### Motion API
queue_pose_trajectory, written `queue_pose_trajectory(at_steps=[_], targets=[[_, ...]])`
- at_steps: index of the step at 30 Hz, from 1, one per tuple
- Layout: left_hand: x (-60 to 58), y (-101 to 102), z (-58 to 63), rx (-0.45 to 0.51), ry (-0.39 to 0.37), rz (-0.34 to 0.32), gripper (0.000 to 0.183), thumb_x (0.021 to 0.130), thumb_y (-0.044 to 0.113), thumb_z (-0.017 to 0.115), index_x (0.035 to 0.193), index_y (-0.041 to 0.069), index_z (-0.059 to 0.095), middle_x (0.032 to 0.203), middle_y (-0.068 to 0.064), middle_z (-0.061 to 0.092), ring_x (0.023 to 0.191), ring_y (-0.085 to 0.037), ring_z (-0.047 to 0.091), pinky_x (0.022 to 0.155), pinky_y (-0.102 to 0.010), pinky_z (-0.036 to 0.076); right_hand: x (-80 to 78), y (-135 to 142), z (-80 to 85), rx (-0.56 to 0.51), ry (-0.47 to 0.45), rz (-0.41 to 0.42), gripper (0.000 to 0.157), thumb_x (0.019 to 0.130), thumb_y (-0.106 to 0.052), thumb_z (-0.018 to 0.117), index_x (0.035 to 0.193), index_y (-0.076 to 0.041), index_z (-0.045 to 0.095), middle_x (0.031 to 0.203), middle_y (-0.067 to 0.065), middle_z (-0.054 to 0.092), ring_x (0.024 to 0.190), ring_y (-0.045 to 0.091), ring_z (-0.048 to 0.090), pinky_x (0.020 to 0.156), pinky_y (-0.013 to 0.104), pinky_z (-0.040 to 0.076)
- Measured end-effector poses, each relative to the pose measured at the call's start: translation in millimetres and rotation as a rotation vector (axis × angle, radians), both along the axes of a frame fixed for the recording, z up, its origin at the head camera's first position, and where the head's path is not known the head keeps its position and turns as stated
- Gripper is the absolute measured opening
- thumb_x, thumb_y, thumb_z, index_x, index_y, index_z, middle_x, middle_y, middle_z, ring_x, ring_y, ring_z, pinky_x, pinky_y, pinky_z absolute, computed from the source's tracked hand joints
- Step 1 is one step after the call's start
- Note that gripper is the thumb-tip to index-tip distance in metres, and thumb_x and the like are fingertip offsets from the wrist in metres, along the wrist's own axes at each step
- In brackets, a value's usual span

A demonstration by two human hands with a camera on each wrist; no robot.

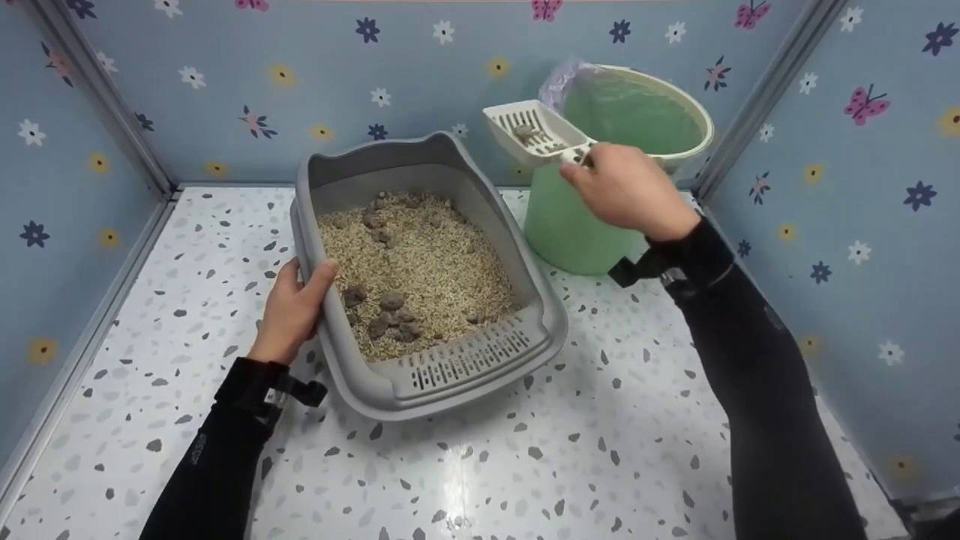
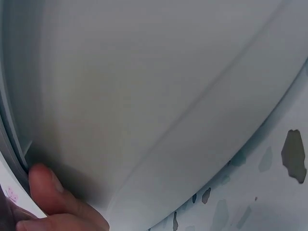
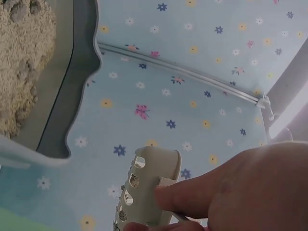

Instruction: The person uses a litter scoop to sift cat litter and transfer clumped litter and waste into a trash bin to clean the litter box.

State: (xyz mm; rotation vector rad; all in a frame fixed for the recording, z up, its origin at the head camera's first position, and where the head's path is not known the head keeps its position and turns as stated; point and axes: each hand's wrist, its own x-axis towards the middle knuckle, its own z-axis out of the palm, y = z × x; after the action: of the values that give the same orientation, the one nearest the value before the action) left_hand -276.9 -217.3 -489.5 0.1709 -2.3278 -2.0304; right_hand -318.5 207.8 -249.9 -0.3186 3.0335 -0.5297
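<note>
A grey litter box (image 1: 555,322) holds tan pellet litter with several dark clumps, mostly near its left side. My left hand (image 1: 295,304) grips the box's left rim, thumb over the edge; in the left wrist view the same hand (image 2: 62,204) shows at the lower left against the box's outer wall. My right hand (image 1: 637,187) holds a white slotted litter scoop (image 1: 517,120) by its handle, raised above the front left of the bin. A few clumps lie in the scoop. From the right wrist, the scoop (image 3: 159,163) appears from the side, thumb on its handle end.
A green bin (image 1: 570,225) with a pale rim and a purple bag liner (image 1: 562,82) stands at the back right, beside the box. Flower-patterned panels (image 1: 420,75) enclose the back and sides. The floor (image 1: 480,465) is white with grey specks.
</note>
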Motion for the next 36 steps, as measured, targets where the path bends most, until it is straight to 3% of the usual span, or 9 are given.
queue_pose_trajectory(at_steps=[4,8,11,18,25,31,33,36], targets=[[-0.8,0.0,-1.0,0.004,0.011,0.000,0.083,0.104,0.069,0.068,0.153,0.008,0.042,0.076,0.000,0.048,0.047,-0.006,0.038,0.040,-0.025,0.035,-13.4,22.5,22.4,-0.001,-0.005,-0.058,0.055,0.118,-0.055,0.046,0.124,-0.004,0.067,0.091,0.003,0.055,0.070,0.017,0.050,0.058,0.033,0.046],[-1.1,-0.4,-2.1,0.014,0.018,-0.002,0.081,0.104,0.069,0.069,0.151,0.008,0.043,0.076,0.000,0.048,0.047,-0.005,0.038,0.040,-0.025,0.035,-30.7,43.7,33.4,0.033,0.033,-0.114,0.052,0.117,-0.055,0.046,0.094,-0.010,0.058,0.083,0.002,0.051,0.067,0.018,0.048,0.059,0.035,0.044],[-0.5,-1.2,-2.4,0.027,0.022,-0.019,0.078,0.106,0.067,0.067,0.151,0.009,0.042,0.073,0.001,0.046,0.046,-0.006,0.035,0.040,-0.025,0.033,-43.8,56.5,34.7,0.082,0.061,-0.144,0.055,0.117,-0.055,0.046,0.080,-0.013,0.047,0.076,0.002,0.046,0.065,0.020,0.046,0.061,0.039,0.041],[-0.3,-0.9,-1.2,0.026,0.013,-0.033,0.076,0.108,0.064,0.066,0.155,0.009,0.040,0.069,0.003,0.043,0.045,-0.007,0.033,0.041,-0.027,0.032,-61.8,77.5,26.2,0.177,0.113,-0.201,0.052,0.113,-0.049,0.054,0.080,-0.009,0.053,0.078,0.006,0.055,0.072,0.028,0.052,0.062,0.043,0.043],[-1.1,0.2,-0.8,0.009,0.025,-0.020,0.071,0.107,0.064,0.066,0.148,0.009,0.045,0.069,0.003,0.044,0.045,-0.006,0.034,0.040,-0.026,0.033,-67.9,85.9,24.9,0.230,0.157,-0.195,0.038,0.106,-0.037,0.065,0.083,-0.007,0.061,0.079,0.008,0.062,0.072,0.030,0.056,0.059,0.044,0.046],[-1.9,0.0,-2.5,0.008,0.022,-0.021,0.076,0.105,0.067,0.067,0.149,0.009,0.045,0.070,0.003,0.045,0.045,-0.006,0.036,0.039,-0.026,0.034,-68.3,85.0,26.7,0.348,0.177,-0.159,0.029,0.103,-0.029,0.072,0.092,-0.002,0.069,0.086,0.015,0.069,0.082,0.038,0.061,0.067,0.054,0.050],[-2.1,-0.3,-2.8,0.001,0.016,-0.016,0.078,0.105,0.068,0.067,0.150,0.009,0.044,0.073,0.002,0.047,0.046,-0.006,0.037,0.040,-0.026,0.035,-68.0,83.8,25.6,0.397,0.210,-0.131,0.026,0.102,-0.027,0.074,0.092,-0.003,0.071,0.086,0.016,0.070,0.082,0.039,0.060,0.066,0.055,0.050],[-2.6,-0.2,-3.4,-0.010,0.007,-0.010,0.079,0.105,0.068,0.067,0.152,0.009,0.044,0.077,0.000,0.050,0.048,-0.006,0.040,0.041,-0.025,0.037,-67.0,82.8,20.5,0.464,0.328,-0.073,0.021,0.099,-0.016,0.070,0.082,-0.003,0.070,0.074,0.014,0.065,0.071,0.036,0.056,0.057,0.050,0.044]])
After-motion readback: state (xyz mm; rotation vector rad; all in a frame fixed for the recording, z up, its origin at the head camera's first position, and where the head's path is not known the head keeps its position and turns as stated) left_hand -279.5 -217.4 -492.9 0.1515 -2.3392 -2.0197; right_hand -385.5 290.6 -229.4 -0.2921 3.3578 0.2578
